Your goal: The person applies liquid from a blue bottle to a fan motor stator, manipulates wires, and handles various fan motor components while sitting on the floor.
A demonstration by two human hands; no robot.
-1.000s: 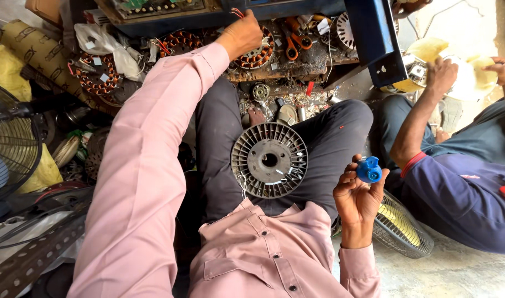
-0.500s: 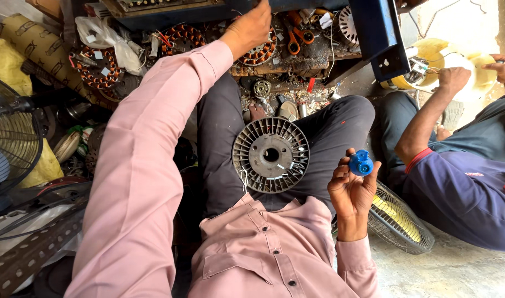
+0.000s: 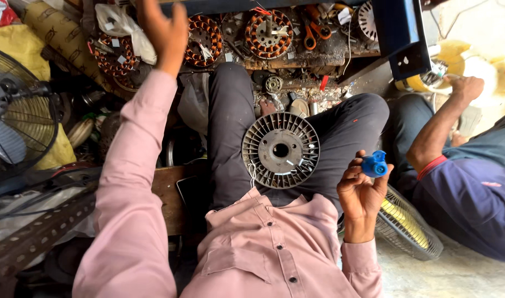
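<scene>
Overhead, left hand (image 3: 164, 30) raised, fingers spread and released, right hand (image 3: 361, 193) grasping small blue plastic spool (image 3: 374, 164), round grey finned metal rotor (image 3: 280, 150) resting on lap

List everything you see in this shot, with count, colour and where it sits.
finned motor disc: one, grey metal, on the lap
blue plastic part: one, blue, in the right hand's fingertips
wound stators: at least three, copper-orange, on the cluttered shelf ahead
pliers: one, orange handles, shelf
fan: one, dark wire guard, far left
fan guard: one, grey wire, floor at right
co-worker's arm: one, blue sleeve, right edge
left hand: raised toward shelf, empty
right hand: holds the blue part
</scene>
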